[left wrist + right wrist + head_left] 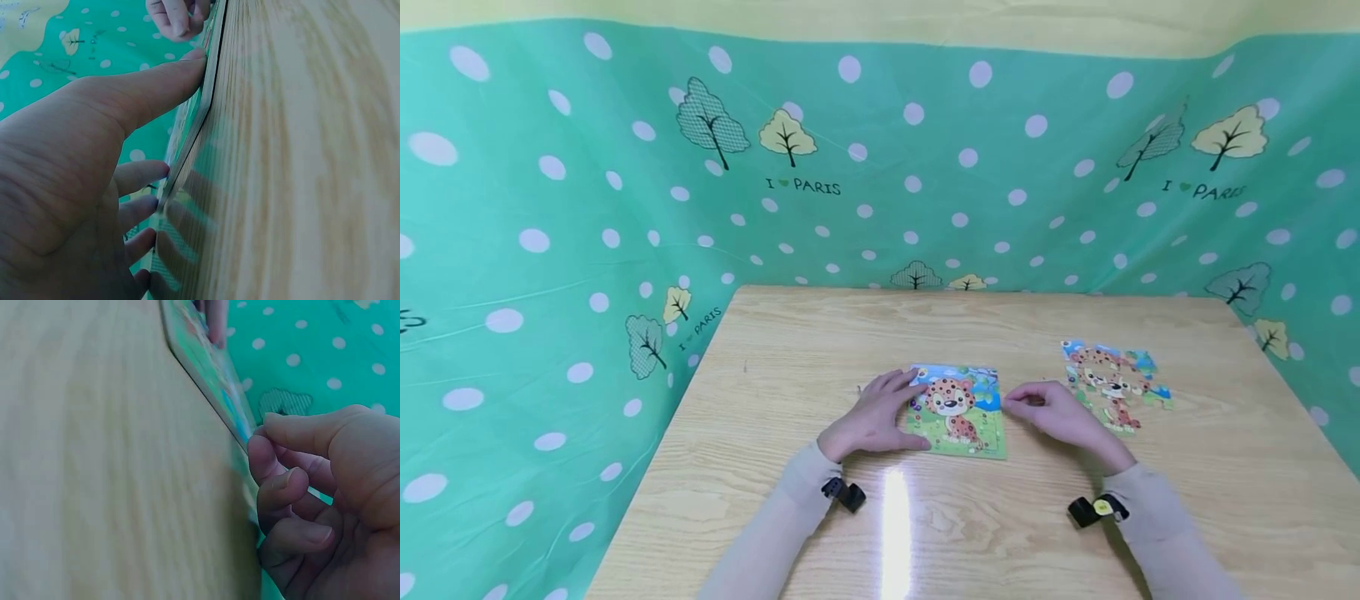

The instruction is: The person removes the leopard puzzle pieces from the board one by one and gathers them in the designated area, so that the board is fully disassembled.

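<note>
A square puzzle board with a spotted cartoon leopard cub on grass lies flat on the wooden table. The left hand rests at its left side, thumb on the lower part and spread fingers along the upper left edge. In the left wrist view, the thumb lies nearly straight over the board's edge. Beside the right edge is the right hand, its fingers curled and thumb tip meeting the index fingertip. No piece shows between those fingertips in the right wrist view, where they come very close to the board.
Right of the right hand lies a group of puzzle pieces with a matching leopard picture, its outline uneven with gaps. The wooden table extends around both. A green dotted cloth hangs behind the table and at its sides.
</note>
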`<state>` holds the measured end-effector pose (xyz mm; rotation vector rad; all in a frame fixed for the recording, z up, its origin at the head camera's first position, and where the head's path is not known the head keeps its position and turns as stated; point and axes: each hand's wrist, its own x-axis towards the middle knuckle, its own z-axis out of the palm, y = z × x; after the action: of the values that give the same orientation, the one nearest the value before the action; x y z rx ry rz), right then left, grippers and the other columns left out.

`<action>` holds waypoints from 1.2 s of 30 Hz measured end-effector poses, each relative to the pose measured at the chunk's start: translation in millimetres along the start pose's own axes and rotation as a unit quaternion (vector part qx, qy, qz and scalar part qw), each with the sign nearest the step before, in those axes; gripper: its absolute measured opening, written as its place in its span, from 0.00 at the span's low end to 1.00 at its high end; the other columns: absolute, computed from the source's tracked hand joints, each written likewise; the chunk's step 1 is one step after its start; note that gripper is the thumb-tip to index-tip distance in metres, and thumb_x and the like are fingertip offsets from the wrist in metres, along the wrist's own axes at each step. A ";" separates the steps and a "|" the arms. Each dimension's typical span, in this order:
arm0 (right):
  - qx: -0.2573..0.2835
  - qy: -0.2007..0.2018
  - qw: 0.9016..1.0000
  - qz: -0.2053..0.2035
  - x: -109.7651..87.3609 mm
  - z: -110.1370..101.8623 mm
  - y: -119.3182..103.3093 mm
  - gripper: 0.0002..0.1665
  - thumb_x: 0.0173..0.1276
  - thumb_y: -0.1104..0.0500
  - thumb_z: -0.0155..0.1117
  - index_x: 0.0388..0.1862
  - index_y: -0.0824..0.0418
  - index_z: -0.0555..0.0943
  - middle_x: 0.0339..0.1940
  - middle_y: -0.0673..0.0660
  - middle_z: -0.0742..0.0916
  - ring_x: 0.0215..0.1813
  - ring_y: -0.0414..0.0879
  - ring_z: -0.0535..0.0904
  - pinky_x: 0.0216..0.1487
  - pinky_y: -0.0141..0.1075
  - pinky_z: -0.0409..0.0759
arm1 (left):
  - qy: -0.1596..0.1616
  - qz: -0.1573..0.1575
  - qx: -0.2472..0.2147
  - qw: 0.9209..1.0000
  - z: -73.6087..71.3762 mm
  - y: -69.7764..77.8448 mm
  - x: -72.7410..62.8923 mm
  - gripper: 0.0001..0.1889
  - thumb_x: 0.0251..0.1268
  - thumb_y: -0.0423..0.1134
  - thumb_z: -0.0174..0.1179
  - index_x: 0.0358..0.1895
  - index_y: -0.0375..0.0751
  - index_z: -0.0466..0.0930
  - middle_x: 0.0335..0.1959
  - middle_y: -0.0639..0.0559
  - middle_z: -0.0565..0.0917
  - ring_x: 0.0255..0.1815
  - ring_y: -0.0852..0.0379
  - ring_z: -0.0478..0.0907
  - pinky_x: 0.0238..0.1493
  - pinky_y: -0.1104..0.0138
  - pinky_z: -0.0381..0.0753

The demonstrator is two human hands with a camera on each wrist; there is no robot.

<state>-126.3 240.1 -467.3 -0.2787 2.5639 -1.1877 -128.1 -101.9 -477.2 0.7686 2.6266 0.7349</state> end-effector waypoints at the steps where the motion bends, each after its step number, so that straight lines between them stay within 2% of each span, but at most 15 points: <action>1: 0.002 -0.004 1.000 -0.004 1.5 2.2 -2.1 0.17 0.79 0.49 0.67 0.53 0.59 0.90 0.45 0.55 0.90 0.42 0.45 0.81 0.44 0.35 0.79 | 0.000 0.000 0.001 1.000 -0.5 -0.3 0.3 0.53 0.59 0.65 0.74 0.85 0.54 0.61 0.90 0.51 0.49 0.90 0.42 0.45 0.88 0.38 0.43; 5: 0.008 -0.016 1.000 -0.020 4.4 10.3 -12.8 0.13 0.79 0.50 0.67 0.50 0.58 0.90 0.41 0.53 0.90 0.43 0.46 0.81 0.46 0.36 0.78 | -0.001 -0.003 0.004 1.000 -2.0 -1.1 1.4 0.53 0.59 0.65 0.74 0.85 0.54 0.61 0.91 0.52 0.49 0.91 0.43 0.44 0.88 0.39 0.43; 11: 0.002 -0.018 0.999 -0.041 7.3 21.4 -20.6 0.11 0.75 0.52 0.71 0.47 0.57 0.90 0.35 0.51 0.87 0.38 0.44 0.78 0.39 0.32 0.76 | 0.002 0.000 -0.001 1.000 -3.1 -0.2 0.8 0.52 0.59 0.65 0.74 0.85 0.54 0.62 0.90 0.52 0.50 0.90 0.42 0.44 0.88 0.38 0.43; 18: -0.026 -0.049 0.998 -0.039 5.5 25.6 -22.2 0.20 0.66 0.48 0.80 0.50 0.56 0.88 0.25 0.48 0.79 0.26 0.40 0.70 0.28 0.31 0.68 | 0.001 0.000 -0.007 1.000 -2.4 2.1 0.7 0.52 0.59 0.64 0.74 0.85 0.54 0.62 0.90 0.52 0.50 0.90 0.42 0.44 0.87 0.37 0.43; 25: -0.025 -0.061 0.997 -0.032 3.2 25.5 -22.9 0.22 0.64 0.49 0.82 0.52 0.55 0.86 0.23 0.48 0.77 0.24 0.40 0.68 0.27 0.31 0.67 | 0.000 0.000 -0.002 1.000 -1.3 1.1 1.4 0.52 0.59 0.65 0.74 0.85 0.55 0.62 0.90 0.52 0.50 0.90 0.42 0.44 0.87 0.37 0.43; 36: -0.019 -0.055 0.998 -0.036 4.3 28.3 -23.0 0.21 0.63 0.50 0.83 0.49 0.56 0.85 0.21 0.47 0.76 0.23 0.39 0.67 0.27 0.31 0.67 | -0.002 0.000 -0.003 1.000 -1.2 -0.6 1.2 0.52 0.58 0.65 0.74 0.85 0.55 0.62 0.90 0.53 0.50 0.90 0.42 0.44 0.88 0.37 0.43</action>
<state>-119.4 204.1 -467.8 -0.4360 2.5015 -1.1165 -129.8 -102.1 -476.7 0.7670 2.6202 0.7391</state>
